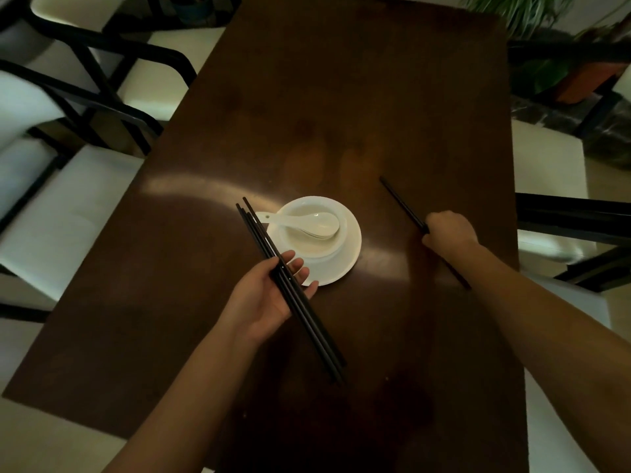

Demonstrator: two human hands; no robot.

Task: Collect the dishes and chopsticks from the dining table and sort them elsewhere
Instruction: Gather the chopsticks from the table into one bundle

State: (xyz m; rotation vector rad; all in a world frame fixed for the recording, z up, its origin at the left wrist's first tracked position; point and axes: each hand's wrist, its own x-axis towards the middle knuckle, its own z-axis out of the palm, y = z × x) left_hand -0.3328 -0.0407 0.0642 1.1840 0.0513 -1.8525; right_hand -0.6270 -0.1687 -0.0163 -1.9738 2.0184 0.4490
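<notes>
Left hand holds black chopstick bundle beside plate with bowl, spoon. Right hand grips chopsticks on table.

1. One view only: a head-worn wide-angle camera, looking forward and steeply down onto the dark wooden table.
2. The table's long axis runs away from the camera; the near edge leaves the frame at the bottom.
3. Both forearms enter from the bottom edge, close to the lens.
4. Wide-angle distortion bends the chairs at the left margin.
</notes>
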